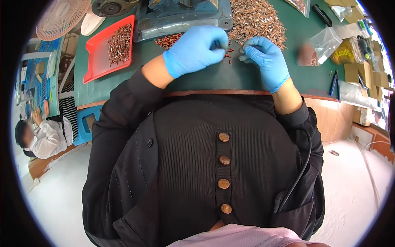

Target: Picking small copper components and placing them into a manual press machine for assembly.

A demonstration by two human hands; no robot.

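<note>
Both my hands wear blue gloves and work over a green table (205, 78). My left hand (197, 49) pinches a small dark part between thumb and fingers, beside a few red-brown pieces (227, 55) lying loose on the mat. My right hand (265, 59) has its fingers curled at the near edge of a large heap of small copper-coloured parts (257, 18); whether it grips one I cannot tell. A second small cluster of red-brown parts (168, 40) lies just left of my left hand.
A red tray (96, 61) with several similar parts sits at the left. A blue-grey machine base (181, 18) stands behind my hands. Plastic bags (325, 41) and boxes crowd the right side. A fan (61, 16) is at far left; another person (41, 138) sits below left.
</note>
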